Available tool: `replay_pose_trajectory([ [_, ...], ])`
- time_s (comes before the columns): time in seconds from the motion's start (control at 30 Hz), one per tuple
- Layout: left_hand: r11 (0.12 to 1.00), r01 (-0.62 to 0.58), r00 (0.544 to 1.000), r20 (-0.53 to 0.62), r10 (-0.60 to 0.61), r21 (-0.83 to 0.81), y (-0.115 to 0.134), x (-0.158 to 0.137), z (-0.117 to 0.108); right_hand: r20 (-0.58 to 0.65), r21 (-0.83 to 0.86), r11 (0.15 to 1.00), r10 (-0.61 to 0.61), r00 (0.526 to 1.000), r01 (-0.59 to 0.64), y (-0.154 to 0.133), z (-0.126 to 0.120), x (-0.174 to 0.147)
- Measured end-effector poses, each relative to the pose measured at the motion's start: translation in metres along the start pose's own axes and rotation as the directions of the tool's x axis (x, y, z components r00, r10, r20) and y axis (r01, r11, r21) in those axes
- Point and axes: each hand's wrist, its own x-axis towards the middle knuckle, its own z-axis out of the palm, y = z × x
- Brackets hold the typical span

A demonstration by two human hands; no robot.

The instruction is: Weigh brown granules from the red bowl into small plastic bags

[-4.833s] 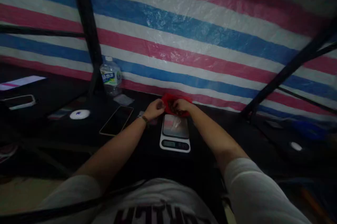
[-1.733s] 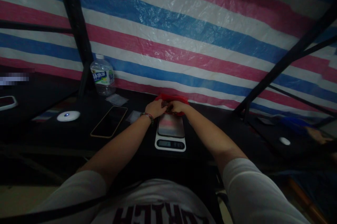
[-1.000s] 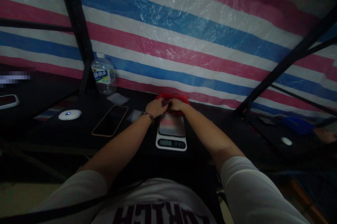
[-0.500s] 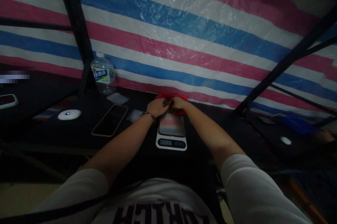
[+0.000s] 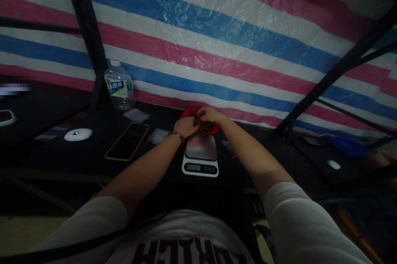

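Observation:
Both hands work over a red container [image 5: 190,112] at the back of the black table, behind the scale. Loose brown pieces [image 5: 206,127] lie in it. My left hand [image 5: 186,126], with a beaded bracelet at the wrist, closes around a small dark packet [image 5: 196,122], perhaps a plastic bag. My right hand [image 5: 208,114] reaches over the container's rim with bent fingers pinched near the packet's top; what they grip is too small to make out. In front stands a white kitchen scale [image 5: 201,168] with a bare metal plate and a lit display.
Left of the scale lie a phone [image 5: 127,141] and clear small bags [image 5: 159,136]. Behind them stands a large plastic bottle [image 5: 119,86]. A white round device [image 5: 78,134] sits farther left. Another small bag [image 5: 228,148] lies by my right forearm. Black metal posts [image 5: 83,20] frame a striped sheet.
My right hand has lifted slightly and moved back from the brown pieces, leaving more of them in view. My left hand stays at the container's left side. The view has shifted slightly.

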Motion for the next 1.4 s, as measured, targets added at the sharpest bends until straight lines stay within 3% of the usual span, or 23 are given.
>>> replay_pose_trajectory([
  [0.27, 0.999, 0.037, 0.999, 0.008, -0.037, 0.001, 0.001, -0.001, -0.002, 0.063, -0.040, 0.991, -0.122, 0.990, 0.125, -0.008, -0.002, -0.006],
  [0.5, 0.999, 0.052, 0.999, 0.011, -0.052, -0.012, 0.003, -0.001, -0.002, -0.002, 0.348, 0.936, -0.058, 0.998, 0.055, -0.009, 0.006, 0.000],
  [0.6, 0.996, 0.084, 0.996, 0.010, -0.084, -0.017, 0.004, -0.002, -0.002, 0.006, 0.397, 0.917, -0.054, 0.999, 0.048, -0.010, 0.009, 0.004],
  [0.73, 0.994, 0.097, 0.995, 0.009, -0.097, -0.043, 0.004, -0.003, -0.002, -0.058, 0.261, 0.963, -0.046, 0.997, 0.059, -0.009, 0.005, 0.002],
  [0.83, 0.992, 0.117, 0.993, 0.002, -0.117, -0.054, 0.003, -0.003, -0.002, -0.076, 0.120, 0.992, 0.046, 0.996, -0.037, -0.009, 0.001, -0.004],
  [0.93, 0.988, 0.141, 0.990, -0.023, -0.143, -0.067, 0.004, -0.004, -0.005, 0.033, -0.121, 0.988, 0.100, 0.994, -0.095, -0.009, 0.002, -0.010],
  [1.03, 0.985, 0.136, 0.986, -0.087, -0.145, -0.107, 0.006, -0.006, -0.008, 0.155, -0.283, 0.959, 0.080, 0.985, -0.033, -0.008, 0.012, -0.013],
  [1.2, 0.981, 0.145, 0.982, -0.106, -0.159, -0.132, 0.007, -0.008, -0.012, 0.112, -0.408, 0.913, 0.051, 0.992, -0.001, -0.007, 0.026, -0.010],
  [1.4, 0.983, 0.146, 0.985, -0.078, -0.155, -0.111, 0.004, -0.008, -0.011, 0.044, -0.420, 0.906, 0.070, 0.997, -0.045, -0.006, 0.021, -0.009],
])
